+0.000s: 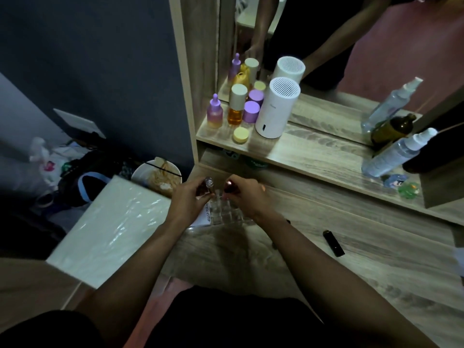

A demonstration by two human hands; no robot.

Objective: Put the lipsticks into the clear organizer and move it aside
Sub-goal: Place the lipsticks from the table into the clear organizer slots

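Wooden dresser top (326, 222) — clear organizer (221, 212) between both hands. Left hand (188, 199) grips a silver-capped lipstick (208, 183), right hand (247, 194) a dark-red lipstick (228, 185) — both upright, caps up, above the organizer's far slots.

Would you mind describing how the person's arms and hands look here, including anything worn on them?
Both forearms are bare from the bottom of the frame up to the hands; no sleeves, gloves or watch show. The left hand and right hand show no rings or bracelets that I can make out, though the light is dim. Dark clothing shows only at the bottom edge, below the arms.
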